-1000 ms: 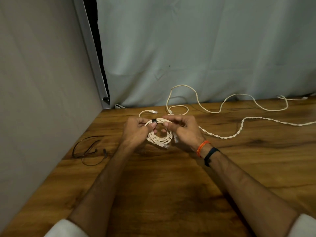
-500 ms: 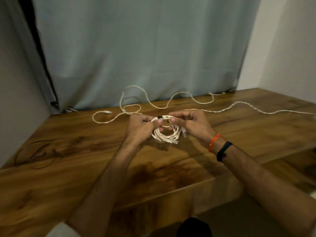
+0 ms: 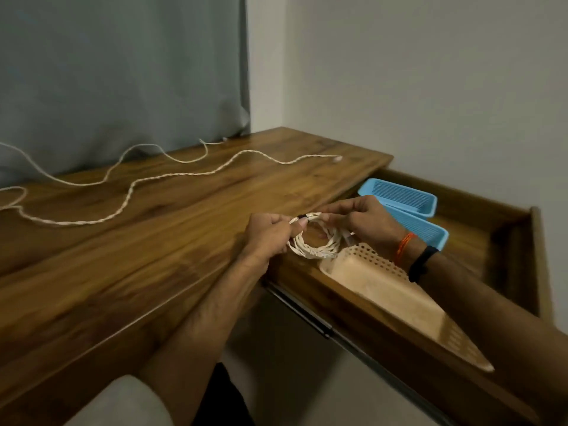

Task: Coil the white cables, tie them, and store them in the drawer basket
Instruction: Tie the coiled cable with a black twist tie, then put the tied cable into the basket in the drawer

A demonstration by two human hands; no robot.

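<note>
Coiled white cable (image 3: 316, 241) held over the tabletop (image 3: 153, 256) edge, just beside the peach perforated basket (image 3: 384, 281) in the open drawer (image 3: 504, 241). Left hand (image 3: 270, 238) pinching the coil's left side, fingers curled; right hand (image 3: 362, 222) gripping its top right near a small dark tie (image 3: 302, 216), hard to make out. Basket's far wall partly hidden behind the right wrist. Two blue trays (image 3: 408, 198) beyond the basket, nearer one half covered. Loose white cables (image 3: 172, 176) trailing left of the coil, cut off at the frame edge.
</note>
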